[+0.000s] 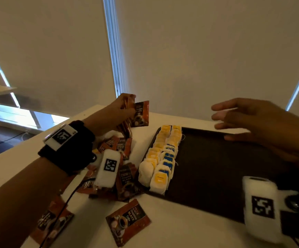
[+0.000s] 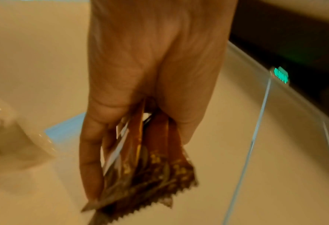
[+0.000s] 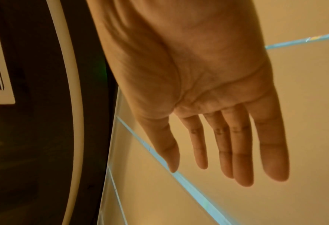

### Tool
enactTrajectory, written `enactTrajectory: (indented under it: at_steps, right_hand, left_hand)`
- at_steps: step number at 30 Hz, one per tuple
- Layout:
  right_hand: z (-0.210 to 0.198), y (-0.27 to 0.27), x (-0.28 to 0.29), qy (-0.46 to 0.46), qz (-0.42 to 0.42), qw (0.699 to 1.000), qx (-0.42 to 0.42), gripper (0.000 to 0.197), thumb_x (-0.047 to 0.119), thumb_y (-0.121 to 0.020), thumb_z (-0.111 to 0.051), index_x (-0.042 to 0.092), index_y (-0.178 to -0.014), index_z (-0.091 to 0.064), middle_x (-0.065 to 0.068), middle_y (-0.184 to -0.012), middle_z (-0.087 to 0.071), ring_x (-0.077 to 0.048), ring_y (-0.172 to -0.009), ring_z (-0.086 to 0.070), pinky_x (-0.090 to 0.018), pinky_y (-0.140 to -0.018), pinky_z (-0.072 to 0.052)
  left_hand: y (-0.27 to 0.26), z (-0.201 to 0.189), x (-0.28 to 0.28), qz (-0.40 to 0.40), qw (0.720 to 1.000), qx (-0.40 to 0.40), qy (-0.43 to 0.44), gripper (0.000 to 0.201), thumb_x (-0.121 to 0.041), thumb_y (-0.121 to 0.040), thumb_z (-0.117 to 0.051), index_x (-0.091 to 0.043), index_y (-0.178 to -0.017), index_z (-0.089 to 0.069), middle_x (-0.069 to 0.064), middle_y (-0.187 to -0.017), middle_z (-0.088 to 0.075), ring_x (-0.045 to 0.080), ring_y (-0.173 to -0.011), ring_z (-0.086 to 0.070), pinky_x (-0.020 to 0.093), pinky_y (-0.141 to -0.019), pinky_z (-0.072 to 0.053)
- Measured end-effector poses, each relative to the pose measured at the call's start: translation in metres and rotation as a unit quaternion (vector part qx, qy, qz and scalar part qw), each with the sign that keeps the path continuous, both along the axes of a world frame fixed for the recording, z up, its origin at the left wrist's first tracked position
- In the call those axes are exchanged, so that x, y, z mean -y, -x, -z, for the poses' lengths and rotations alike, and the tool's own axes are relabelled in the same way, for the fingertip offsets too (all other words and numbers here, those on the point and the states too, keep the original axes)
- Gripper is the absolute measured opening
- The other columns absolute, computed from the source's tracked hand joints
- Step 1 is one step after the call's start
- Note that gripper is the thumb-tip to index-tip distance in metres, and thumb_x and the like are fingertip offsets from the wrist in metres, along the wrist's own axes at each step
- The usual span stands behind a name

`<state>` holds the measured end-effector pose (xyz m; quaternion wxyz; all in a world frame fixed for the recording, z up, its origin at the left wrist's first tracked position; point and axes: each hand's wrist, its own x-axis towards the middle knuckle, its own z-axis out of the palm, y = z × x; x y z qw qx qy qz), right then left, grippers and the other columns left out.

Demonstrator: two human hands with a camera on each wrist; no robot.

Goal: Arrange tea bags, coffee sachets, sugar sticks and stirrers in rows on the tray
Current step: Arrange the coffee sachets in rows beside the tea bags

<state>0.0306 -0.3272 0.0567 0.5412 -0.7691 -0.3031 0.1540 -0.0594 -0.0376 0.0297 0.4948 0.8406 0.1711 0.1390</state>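
A dark tray [image 1: 216, 176] lies on the white table. Two rows of tea bags [image 1: 163, 158] with yellow and blue tags run along its left side. My left hand [image 1: 116, 111] is raised above the table left of the tray and grips a bunch of brown coffee sachets [image 1: 139, 114]; in the left wrist view the sachets [image 2: 150, 167] hang fanned between thumb and fingers [image 2: 90, 152]. My right hand [image 1: 252, 120] hovers over the tray's far edge, fingers straight and spread, holding nothing; the right wrist view shows its bare palm [image 3: 207, 76].
More coffee sachets [image 1: 125, 178] lie loose on the table [image 1: 181, 230] left of the tray, one [image 1: 128, 221] near the front. Drawn window blinds [image 1: 198, 51] stand behind the table's far edge. The table's left edge drops to the floor.
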Motion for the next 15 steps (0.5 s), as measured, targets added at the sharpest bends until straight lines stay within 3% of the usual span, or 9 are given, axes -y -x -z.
enactTrajectory:
  at_steps: [3,6,9,11,13,15]
  right_hand:
    - [0.014,0.017,-0.032,0.051,-0.028,0.998,0.011,0.049,0.046,-0.068,-0.065,0.033,-0.115,-0.057,0.009,-0.103,-0.066,-0.006,-0.094,-0.064,-0.026,-0.076,-0.056]
    - [0.022,0.018,-0.06,0.041,-0.018,0.999,-0.008,0.051,0.046,-0.081,-0.061,0.031,-0.127,-0.047,0.004,-0.114,-0.061,-0.007,-0.097,-0.061,-0.024,-0.073,-0.056]
    - [0.025,0.01,-0.075,-0.017,0.02,0.999,-0.032,0.023,0.031,-0.087,-0.062,0.019,-0.107,-0.059,-0.007,-0.105,-0.066,-0.014,-0.092,-0.066,-0.028,-0.068,-0.059]
    - [0.029,0.0,-0.077,-0.045,0.058,0.997,-0.035,0.003,0.015,-0.09,-0.06,0.015,-0.092,-0.063,-0.009,-0.093,-0.069,-0.015,-0.08,-0.068,-0.025,-0.063,-0.059]
    - [0.034,-0.011,-0.073,-0.054,0.094,0.993,-0.048,0.009,0.006,-0.089,-0.059,0.014,-0.087,-0.063,-0.005,-0.084,-0.067,-0.01,-0.067,-0.066,-0.02,-0.055,-0.057]
    - [0.037,-0.027,-0.066,-0.041,0.128,0.988,-0.075,0.008,0.004,-0.088,-0.061,0.008,-0.094,-0.063,-0.005,-0.084,-0.065,-0.011,-0.068,-0.066,-0.019,-0.052,-0.056]
  left_hand:
    - [-0.005,-0.012,0.018,0.071,0.992,0.022,0.107,0.043,-0.018,-0.096,-0.051,-0.035,-0.134,-0.037,0.013,-0.118,-0.061,0.029,-0.095,-0.069,0.042,-0.072,-0.058]
    - [-0.017,-0.013,0.035,0.119,0.988,0.02,0.102,0.042,-0.018,-0.096,-0.051,-0.034,-0.134,-0.039,0.011,-0.112,-0.064,0.024,-0.087,-0.072,0.04,-0.07,-0.06]
    - [-0.029,-0.014,0.051,0.163,0.986,0.021,0.01,0.041,-0.021,-0.095,-0.053,-0.037,-0.13,-0.039,0.003,-0.113,-0.062,0.017,-0.092,-0.069,0.03,-0.07,-0.058]
    - [-0.036,-0.015,0.053,0.19,0.982,0.016,-0.016,0.042,-0.023,-0.095,-0.053,-0.034,-0.132,-0.038,0.003,-0.114,-0.06,0.017,-0.096,-0.066,0.03,-0.073,-0.057]
    - [-0.043,-0.017,0.048,0.191,0.981,0.009,0.001,0.04,-0.025,-0.095,-0.052,-0.034,-0.131,-0.037,0.005,-0.114,-0.06,0.02,-0.099,-0.065,0.036,-0.077,-0.057]
    - [-0.048,-0.018,0.038,0.16,0.986,0.021,0.037,0.032,-0.03,-0.094,-0.053,-0.04,-0.123,-0.041,0.006,-0.113,-0.063,0.022,-0.099,-0.066,0.041,-0.08,-0.057]
